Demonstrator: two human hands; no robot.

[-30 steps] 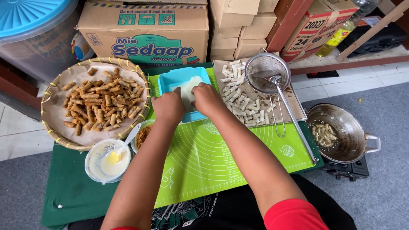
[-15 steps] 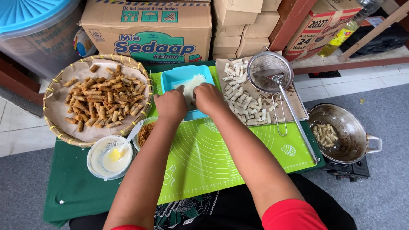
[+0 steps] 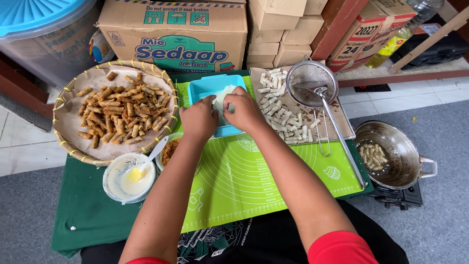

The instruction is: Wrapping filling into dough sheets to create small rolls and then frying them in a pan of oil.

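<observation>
You are seated on a grey floor before a low table draped in green cloth (image 3: pixel 88 210), with cardboard boxes (image 3: pixel 176 34) stacked behind it. A lime-green silicone mat (image 3: pixel 254 181) covers the middle of the table.

Both your hands meet at the far edge of that mat, inside a shallow blue tray (image 3: pixel 205 88). Your left hand (image 3: pixel 198 120) and right hand (image 3: pixel 244 110) have their fingertips pinched on a thin pale wrapper sheet (image 3: pixel 224 95) lying in the tray. Whether the sheet is lifted or just pressed flat cannot be told.

Compared with a second ago, your hands have barely moved. They remain in the tray on the same sheet, so the work on the wrapper is unfinished.

Left of your hands, a round woven tray (image 3: pixel 68 146) holds browned fried rolls (image 3: pixel 122 115). Nearer you on that side sit a small bowl of reddish-brown filling (image 3: pixel 170 151) and a bowl of pale paste (image 3: pixel 124 183) with a spoon in it. Right of your hands, a board holds white uncooked rolls (image 3: pixel 281 115), with a wire strainer (image 3: pixel 311 83) resting over it. Beyond the table's right edge, a wok (image 3: pixel 395 156) on a burner holds a few rolls.

The mat in front of you is open; both sides are crowded.
</observation>
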